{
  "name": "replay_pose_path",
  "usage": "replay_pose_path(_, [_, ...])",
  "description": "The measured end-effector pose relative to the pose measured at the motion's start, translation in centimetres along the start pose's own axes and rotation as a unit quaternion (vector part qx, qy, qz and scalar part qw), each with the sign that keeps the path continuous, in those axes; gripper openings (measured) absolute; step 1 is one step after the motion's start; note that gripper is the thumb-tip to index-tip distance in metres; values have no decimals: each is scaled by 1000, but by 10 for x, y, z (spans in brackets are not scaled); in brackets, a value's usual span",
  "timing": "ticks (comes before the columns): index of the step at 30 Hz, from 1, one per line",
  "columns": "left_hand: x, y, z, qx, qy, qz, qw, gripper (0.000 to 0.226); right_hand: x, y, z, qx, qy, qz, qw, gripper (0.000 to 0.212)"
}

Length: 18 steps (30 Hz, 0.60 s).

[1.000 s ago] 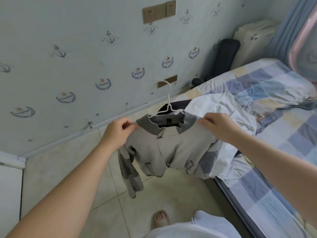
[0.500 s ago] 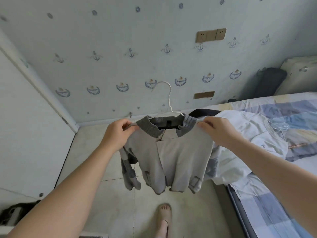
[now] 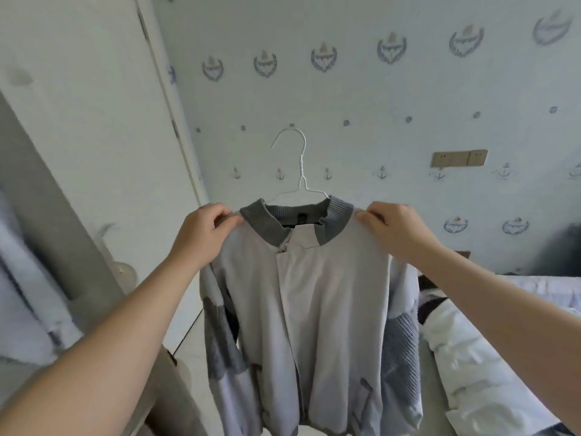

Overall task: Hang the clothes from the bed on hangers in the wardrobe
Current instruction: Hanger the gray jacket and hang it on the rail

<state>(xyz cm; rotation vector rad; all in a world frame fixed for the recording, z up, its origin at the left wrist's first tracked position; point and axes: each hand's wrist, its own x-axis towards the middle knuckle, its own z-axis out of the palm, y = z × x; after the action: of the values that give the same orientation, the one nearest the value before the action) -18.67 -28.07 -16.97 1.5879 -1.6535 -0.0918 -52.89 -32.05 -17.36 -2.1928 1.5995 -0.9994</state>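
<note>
Both hands were up in the head view: left hand (image 3: pixel 201 234) pinched the jacket (image 3: pixel 314 294) at one shoulder, right hand (image 3: pixel 393 231) pinched the other, fingers curled on fabric. Jacket hung upright on a white wire hanger (image 3: pixel 300 171), hook free in front of the wall (image 3: pixel 377 105). Wardrobe (image 3: pixel 78 136) stood left, bed (image 3: pixel 540 287) right, with white clothes (image 3: pixel 471 357) on it.

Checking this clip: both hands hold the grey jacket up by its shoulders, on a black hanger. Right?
Not quite: the head view shows a white wire hanger, not a black one. The rest stands: left hand and right hand hold the grey jacket up by its shoulders.
</note>
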Motion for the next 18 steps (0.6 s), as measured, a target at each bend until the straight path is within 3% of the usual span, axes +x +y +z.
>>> replay_pose_path(11, [5,57,-239,117,232,87,962,22,46,-200,-78,73,74,-204,973,43])
replay_pose_path(18, [-3,67,-392,180,320,92,926,28,63,-338,-94,120,87,-309,940,38])
